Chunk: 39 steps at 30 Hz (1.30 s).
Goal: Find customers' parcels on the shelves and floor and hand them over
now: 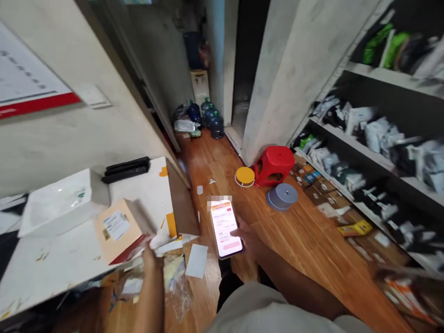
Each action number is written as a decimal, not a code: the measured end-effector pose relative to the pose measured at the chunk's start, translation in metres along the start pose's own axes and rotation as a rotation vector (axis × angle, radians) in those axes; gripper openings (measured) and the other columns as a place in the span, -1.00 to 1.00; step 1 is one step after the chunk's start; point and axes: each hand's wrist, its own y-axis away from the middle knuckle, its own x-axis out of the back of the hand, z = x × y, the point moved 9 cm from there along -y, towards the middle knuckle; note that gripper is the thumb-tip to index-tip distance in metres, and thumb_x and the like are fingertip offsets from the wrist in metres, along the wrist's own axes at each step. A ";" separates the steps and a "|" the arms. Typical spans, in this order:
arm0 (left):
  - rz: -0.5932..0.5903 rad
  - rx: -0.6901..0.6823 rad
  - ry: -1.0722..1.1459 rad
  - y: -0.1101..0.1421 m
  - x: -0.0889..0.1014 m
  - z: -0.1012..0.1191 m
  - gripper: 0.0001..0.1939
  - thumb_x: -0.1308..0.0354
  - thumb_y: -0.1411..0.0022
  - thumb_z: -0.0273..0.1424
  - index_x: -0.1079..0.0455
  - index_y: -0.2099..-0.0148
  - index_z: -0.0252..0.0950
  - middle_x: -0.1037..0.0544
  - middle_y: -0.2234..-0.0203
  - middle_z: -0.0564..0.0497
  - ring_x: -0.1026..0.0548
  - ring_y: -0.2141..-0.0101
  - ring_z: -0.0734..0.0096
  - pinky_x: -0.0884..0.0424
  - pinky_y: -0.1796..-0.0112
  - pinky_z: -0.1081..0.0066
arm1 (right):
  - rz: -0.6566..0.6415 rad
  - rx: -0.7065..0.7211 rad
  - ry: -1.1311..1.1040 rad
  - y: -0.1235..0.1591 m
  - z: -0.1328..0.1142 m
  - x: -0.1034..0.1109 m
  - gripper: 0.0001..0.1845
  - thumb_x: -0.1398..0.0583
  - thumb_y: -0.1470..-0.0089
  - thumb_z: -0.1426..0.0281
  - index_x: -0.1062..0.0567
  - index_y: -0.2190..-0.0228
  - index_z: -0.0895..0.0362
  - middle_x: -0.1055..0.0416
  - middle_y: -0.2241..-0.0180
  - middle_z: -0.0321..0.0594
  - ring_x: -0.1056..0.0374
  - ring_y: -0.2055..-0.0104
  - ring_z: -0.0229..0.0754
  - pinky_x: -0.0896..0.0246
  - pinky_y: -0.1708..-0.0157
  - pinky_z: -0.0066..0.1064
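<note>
Smartphone (222, 224) was positioned above the wood-look floor (211, 300), in front of the torso, with its lit screen facing up. Right hand (245, 238) gripped the phone at its right edge, the thumb lying over the screen. Left hand (151, 255) was located at the near right corner of the tan carton (130, 238); whether its fingers were closed on the carton or only beside it could not be told. The carton rested on the white table (71, 261) and carried a white label (118, 225) on its upper face. A white container (57, 203) stood left of the carton. Clear plastic film (180, 289) and a pale sheet (197, 260) were situated near the left hand.
</note>
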 end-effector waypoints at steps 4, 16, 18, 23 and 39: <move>-0.435 0.099 -0.100 0.057 -0.136 -0.064 -0.51 -0.26 -0.03 -0.15 -0.45 0.00 -0.25 -0.51 -0.01 -0.15 -0.40 -0.09 0.05 -0.34 -0.03 0.16 | 0.120 0.117 0.013 0.016 -0.017 0.028 -0.43 -0.22 0.16 0.51 -0.44 0.03 -0.01 -0.55 0.15 -0.28 -0.48 0.18 -0.01 -0.36 0.19 -0.17; -1.546 0.176 -0.424 0.343 -0.394 -0.207 -0.47 -0.22 -0.02 -0.42 -0.41 -0.10 -0.24 -0.53 -0.01 -0.09 -0.42 -0.05 0.01 -0.30 -0.03 0.18 | 0.526 0.496 -0.250 0.224 -0.117 0.240 -0.64 -0.20 0.15 0.33 -0.46 0.21 0.04 -0.56 0.23 -0.24 -0.45 0.20 -0.01 -0.31 0.20 -0.22; -1.632 0.196 -0.441 0.407 -0.421 -0.250 -0.45 -0.23 0.00 -0.38 -0.41 -0.11 -0.23 -0.53 0.00 -0.09 -0.42 -0.04 0.01 -0.29 -0.02 0.20 | 0.570 0.557 -0.265 0.283 -0.131 0.287 -0.66 -0.20 0.12 0.26 -0.46 0.22 0.03 -0.56 0.25 -0.25 -0.45 0.24 -0.02 -0.30 0.20 -0.21; -1.721 0.307 -0.501 0.578 -0.479 -0.367 -0.50 -0.25 0.02 -0.24 -0.45 0.00 -0.29 -0.56 0.08 -0.13 -0.46 0.03 0.01 -0.32 0.04 0.19 | 0.721 0.712 -0.222 0.449 -0.162 0.407 -0.62 -0.22 0.09 0.24 -0.48 0.17 0.06 -0.54 0.19 -0.20 -0.43 0.17 -0.03 -0.26 0.13 -0.24; -2.080 0.373 -1.030 0.962 -0.592 -0.660 -0.58 -0.18 -0.05 -0.11 -0.53 0.21 -0.37 -0.63 0.30 -0.12 -0.54 0.26 0.14 -0.37 0.20 0.25 | 1.253 1.124 -0.384 0.826 -0.166 0.634 -0.59 -0.22 -0.08 0.15 -0.48 0.07 0.07 -0.49 0.01 -0.17 -0.34 -0.08 -0.01 -0.16 -0.08 -0.23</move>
